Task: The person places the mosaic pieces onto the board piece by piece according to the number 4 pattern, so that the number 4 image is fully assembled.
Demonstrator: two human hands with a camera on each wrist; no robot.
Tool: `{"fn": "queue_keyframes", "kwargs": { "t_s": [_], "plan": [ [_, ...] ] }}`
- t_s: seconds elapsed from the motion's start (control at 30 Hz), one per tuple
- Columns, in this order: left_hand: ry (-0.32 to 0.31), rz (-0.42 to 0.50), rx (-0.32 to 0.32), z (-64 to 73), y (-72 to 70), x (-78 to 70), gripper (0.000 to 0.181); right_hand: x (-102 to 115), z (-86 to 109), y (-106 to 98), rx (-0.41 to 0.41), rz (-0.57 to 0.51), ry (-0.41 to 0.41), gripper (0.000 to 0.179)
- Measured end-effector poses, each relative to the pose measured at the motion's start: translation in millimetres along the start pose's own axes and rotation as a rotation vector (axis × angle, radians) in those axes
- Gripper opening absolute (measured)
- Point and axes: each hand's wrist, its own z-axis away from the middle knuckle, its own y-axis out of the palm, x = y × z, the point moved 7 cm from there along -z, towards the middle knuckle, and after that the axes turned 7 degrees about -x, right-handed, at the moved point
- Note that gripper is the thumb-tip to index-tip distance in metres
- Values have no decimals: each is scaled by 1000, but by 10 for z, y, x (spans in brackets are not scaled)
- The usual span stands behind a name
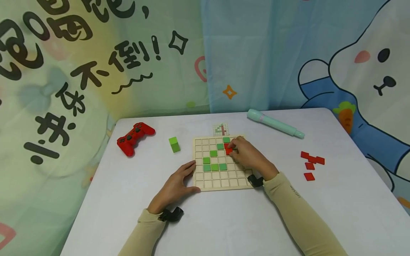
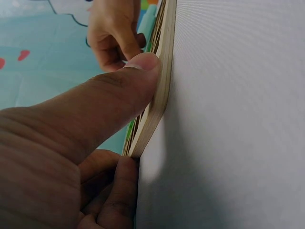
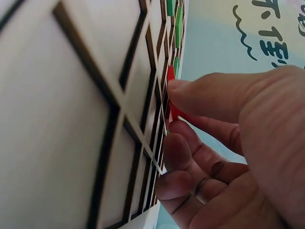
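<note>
A wooden grid board (image 1: pixel 211 184) lies on the white table, with several light and dark green tiles (image 1: pixel 214 167) in its cells. My left hand (image 1: pixel 176 183) holds the board's near left corner, thumb on the front edge and fingers by the left side. Over the upper right part of the grid, my right hand (image 1: pixel 248 153) pinches a red tile (image 1: pixel 229 152) between thumb and fingers. Another red piece (image 1: pixel 226 145) shows just behind it. In the right wrist view, red (image 3: pixel 172 74) shows at the thumb tip; the fingers hide much of it.
Several loose red tiles (image 1: pixel 309 176) lie right of the board. Left of it are a green block (image 1: pixel 174 145) and a red game controller (image 1: pixel 135 138). A small pattern card (image 1: pixel 221 129) sits behind the board, and a mint-green stick-shaped object (image 1: pixel 275 123) lies at the back right.
</note>
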Motion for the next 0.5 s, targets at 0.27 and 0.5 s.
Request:
{"fn": "queue_keyframes", "kwargs": {
  "t_s": [0.27, 0.5],
  "plan": [
    [7, 0, -3, -7, 5, -4, 96, 48, 1, -3, 18, 11, -33, 16],
    [-1, 4, 0, 1, 10, 0, 96, 81, -25, -4, 20, 45, -58, 11]
  ]
}}
